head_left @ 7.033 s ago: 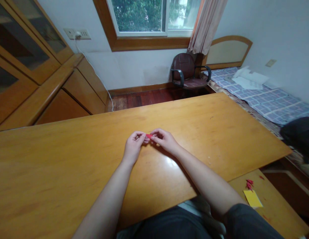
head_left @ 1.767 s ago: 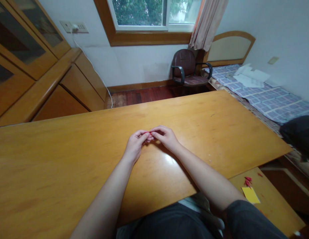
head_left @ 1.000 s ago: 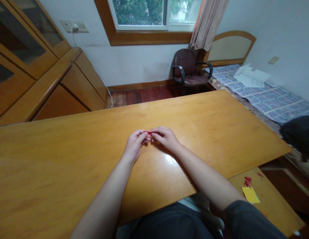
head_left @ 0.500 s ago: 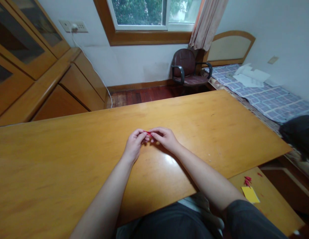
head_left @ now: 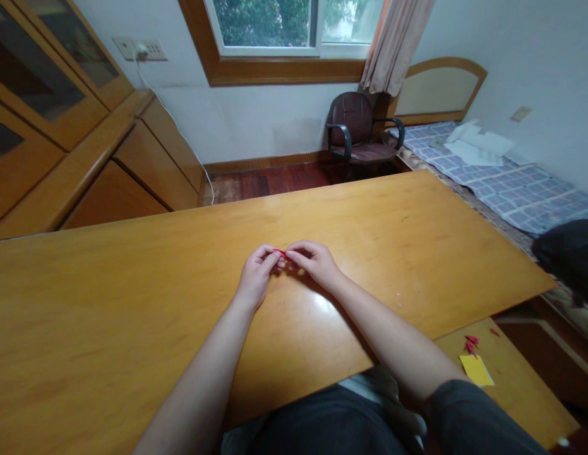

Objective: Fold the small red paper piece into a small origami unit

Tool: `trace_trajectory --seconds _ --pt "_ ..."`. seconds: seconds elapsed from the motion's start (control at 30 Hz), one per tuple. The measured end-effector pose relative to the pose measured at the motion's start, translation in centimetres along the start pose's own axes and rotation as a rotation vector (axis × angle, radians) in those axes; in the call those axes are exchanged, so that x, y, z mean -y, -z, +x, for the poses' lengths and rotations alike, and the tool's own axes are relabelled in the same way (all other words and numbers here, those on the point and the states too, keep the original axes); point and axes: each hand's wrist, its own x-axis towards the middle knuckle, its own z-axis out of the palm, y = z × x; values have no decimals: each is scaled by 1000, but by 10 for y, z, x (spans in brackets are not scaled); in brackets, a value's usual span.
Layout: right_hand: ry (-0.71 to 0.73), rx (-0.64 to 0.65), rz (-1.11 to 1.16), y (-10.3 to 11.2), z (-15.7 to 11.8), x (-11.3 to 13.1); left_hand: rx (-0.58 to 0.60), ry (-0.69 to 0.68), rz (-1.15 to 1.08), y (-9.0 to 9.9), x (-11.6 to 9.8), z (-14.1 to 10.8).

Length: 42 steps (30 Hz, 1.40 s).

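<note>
A small, narrow piece of red folded paper (head_left: 283,254) is held between my two hands over the middle of the wooden table (head_left: 156,303). My left hand (head_left: 256,272) pinches its left end between thumb and fingers. On the other side, my right hand (head_left: 315,262) pinches the right end with thumb and forefinger. Most of the piece is covered by my fingertips, so its exact shape is hard to make out.
Several small red pieces (head_left: 471,344) and a yellow paper (head_left: 476,370) lie on a lower surface (head_left: 521,385) at the right. Beyond the table stand a maroon armchair (head_left: 353,126) and a bed (head_left: 506,183). Wooden cabinets (head_left: 127,170) line the left.
Both hands stay almost in place. The red piece has turned slightly between my fingertips, and less of it sticks out below them.
</note>
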Motion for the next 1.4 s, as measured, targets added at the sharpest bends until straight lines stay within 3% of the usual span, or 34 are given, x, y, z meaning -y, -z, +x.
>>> trace_trajectory --seconds 0.5,1.4 --pt "-73 42 123 -1 1 -3 20 17 48 1 3 1" --pt "-130 43 119 0 3 -7 -12 32 40 1 1 1"
